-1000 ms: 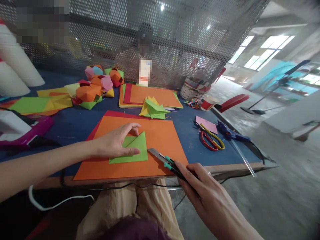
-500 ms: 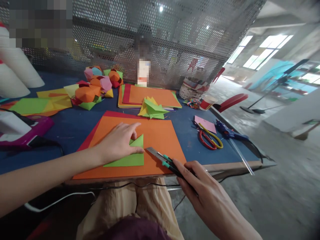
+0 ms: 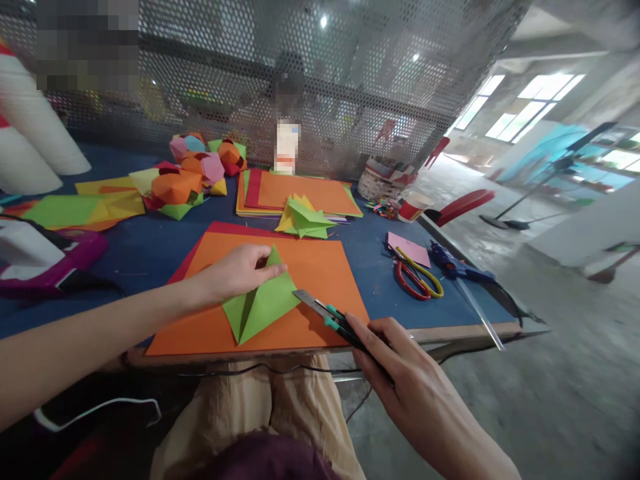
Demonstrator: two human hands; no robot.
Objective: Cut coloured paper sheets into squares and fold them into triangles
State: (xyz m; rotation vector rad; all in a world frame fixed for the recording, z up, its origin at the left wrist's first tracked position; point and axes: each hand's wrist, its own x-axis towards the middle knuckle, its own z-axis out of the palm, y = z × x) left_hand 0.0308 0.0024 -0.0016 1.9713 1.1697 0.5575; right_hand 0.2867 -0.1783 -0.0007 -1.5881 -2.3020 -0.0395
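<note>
Between its thumb and fingers, my left hand pinches the upper part of a folded green paper. The green piece is tilted, with a fold standing up, over a large orange sheet. A red sheet shows beneath the orange one. My right hand is wrapped round a black and teal utility knife. The knife's extended blade points left, and its tip is at the right corner of the green paper.
Behind lie folded green and yellow pieces and a paper stack. Paper flowers stand at the back left. Scissors, a blue glue gun and a paper cup are on the right. A purple device sits left.
The green paper has turned and lifted, its point now upward, and its fold shows more. My left hand has shifted slightly with it. The knife has hardly moved.
</note>
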